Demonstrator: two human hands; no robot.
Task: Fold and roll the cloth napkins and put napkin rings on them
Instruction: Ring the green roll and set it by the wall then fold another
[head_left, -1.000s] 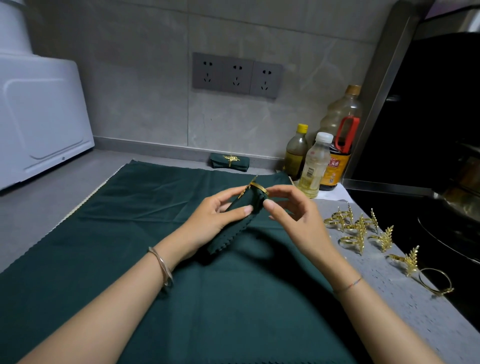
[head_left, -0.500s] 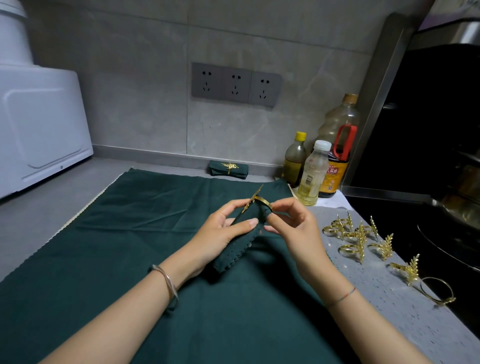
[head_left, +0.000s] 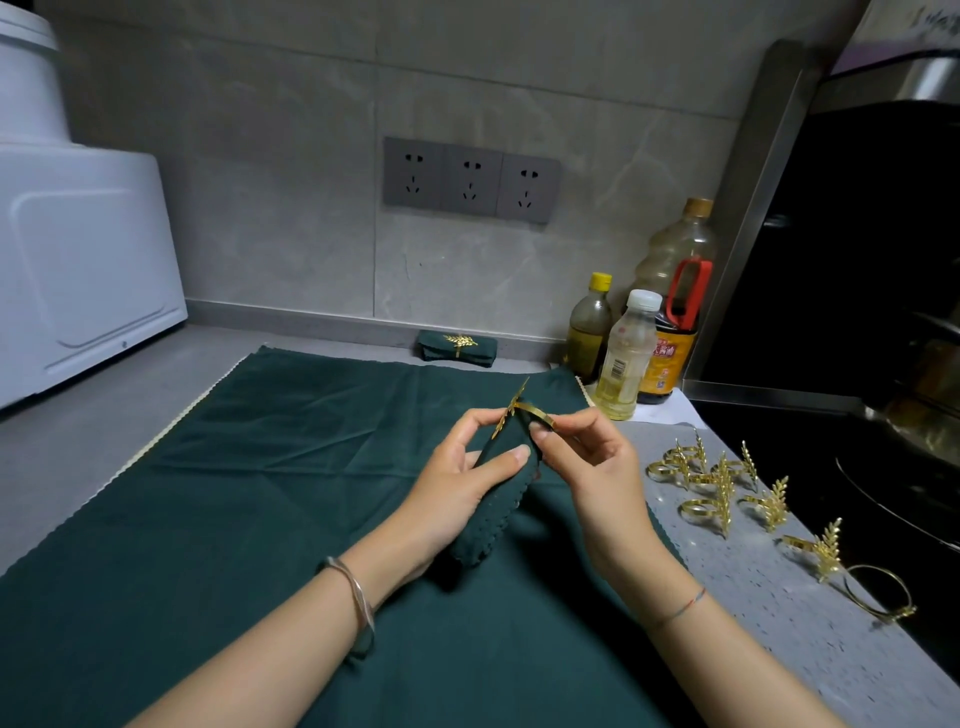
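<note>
Held just above a dark green cloth (head_left: 234, 493) spread flat on the grey counter (head_left: 779, 639): a rolled green napkin (head_left: 493, 514) with a scalloped edge, tilted, far end raised. Gripped along its middle by the left hand (head_left: 457, 493), fingers curled under the roll and thumb laid across the top. At the raised tip, a gold napkin ring (head_left: 524, 410) with a leaf ornament, sitting round the end of the roll. Pinched at its band by the right hand (head_left: 592, 467), between thumb and forefinger, other fingers loosely bent. Further back, against the tiled wall, a finished napkin (head_left: 457, 345) lying flat with its own gold leaf ring on. To the right on the counter, well apart from the hands, a cluster of spare gold leaf rings (head_left: 711, 483), one more ring (head_left: 818, 548) nearer the edge, and a thin plain gold hoop (head_left: 878, 592) just beside it. By the wall, three bottles close together: yellow-capped (head_left: 589, 327), white-capped (head_left: 626, 358), and a larger one with a red handle (head_left: 675, 312). Above, a triple grey wall socket (head_left: 470, 179); at far left, a white appliance (head_left: 78, 260).
</note>
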